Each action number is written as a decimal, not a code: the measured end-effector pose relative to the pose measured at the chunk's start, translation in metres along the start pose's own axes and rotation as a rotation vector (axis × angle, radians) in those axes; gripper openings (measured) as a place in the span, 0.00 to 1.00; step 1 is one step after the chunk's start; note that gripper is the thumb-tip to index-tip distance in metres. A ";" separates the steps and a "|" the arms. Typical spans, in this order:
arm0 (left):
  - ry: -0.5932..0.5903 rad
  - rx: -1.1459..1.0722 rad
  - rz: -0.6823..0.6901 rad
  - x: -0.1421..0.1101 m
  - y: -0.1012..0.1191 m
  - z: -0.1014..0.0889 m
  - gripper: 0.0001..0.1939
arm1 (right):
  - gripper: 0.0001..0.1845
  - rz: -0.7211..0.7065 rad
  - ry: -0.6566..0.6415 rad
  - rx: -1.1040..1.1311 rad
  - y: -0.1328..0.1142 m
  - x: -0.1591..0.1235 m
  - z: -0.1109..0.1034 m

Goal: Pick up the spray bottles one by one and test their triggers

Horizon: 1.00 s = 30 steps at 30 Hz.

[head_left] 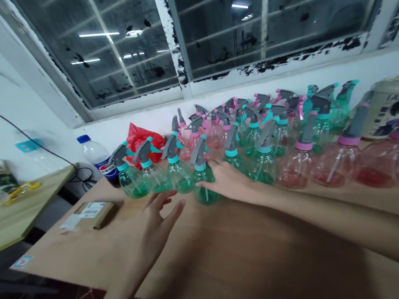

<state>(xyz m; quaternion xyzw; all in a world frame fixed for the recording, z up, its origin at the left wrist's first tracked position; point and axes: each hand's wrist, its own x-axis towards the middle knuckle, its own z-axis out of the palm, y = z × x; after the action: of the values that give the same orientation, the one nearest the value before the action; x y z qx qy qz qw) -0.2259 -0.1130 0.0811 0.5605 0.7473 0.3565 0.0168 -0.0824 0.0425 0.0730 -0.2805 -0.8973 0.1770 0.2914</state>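
A brown table [70, 263] extends beneath both hands. To the right of the right hand [229, 180] stands a row of pink spray bottles [328, 170]. The right hand itself grips a green spray bottle [206, 197], its thumb across the front. The left hand [155, 228] is open, with fingers bent, near this bottle. On the left hand's left side lies a cardboard package [91, 215]. Smallest, a turquoise collar [200, 167] sits just above the right thumb.

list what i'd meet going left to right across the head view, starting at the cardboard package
Cardboard package → left hand → green spray bottle in the grip of the right hand → leftmost front-row pink spray bottle → printed tub
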 end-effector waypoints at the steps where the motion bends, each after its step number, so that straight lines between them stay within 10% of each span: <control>1: -0.014 -0.010 0.014 -0.001 0.003 0.001 0.16 | 0.34 -0.017 -0.014 -0.003 -0.002 -0.005 -0.002; 12: -0.271 -0.391 0.188 -0.010 0.084 0.036 0.37 | 0.24 -0.133 -0.160 -0.014 -0.004 -0.099 -0.051; 20: -0.391 -0.585 0.275 -0.011 0.146 0.087 0.21 | 0.24 -0.094 -0.164 -0.084 0.024 -0.148 -0.103; 30: -0.243 -0.600 0.436 -0.017 0.183 0.138 0.14 | 0.35 -0.120 -0.101 -0.198 0.075 -0.191 -0.132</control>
<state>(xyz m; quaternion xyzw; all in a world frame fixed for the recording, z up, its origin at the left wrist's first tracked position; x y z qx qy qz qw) -0.0103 -0.0352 0.0727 0.7147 0.4657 0.4852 0.1922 0.1583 0.0051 0.0575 -0.2445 -0.9391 0.0838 0.2267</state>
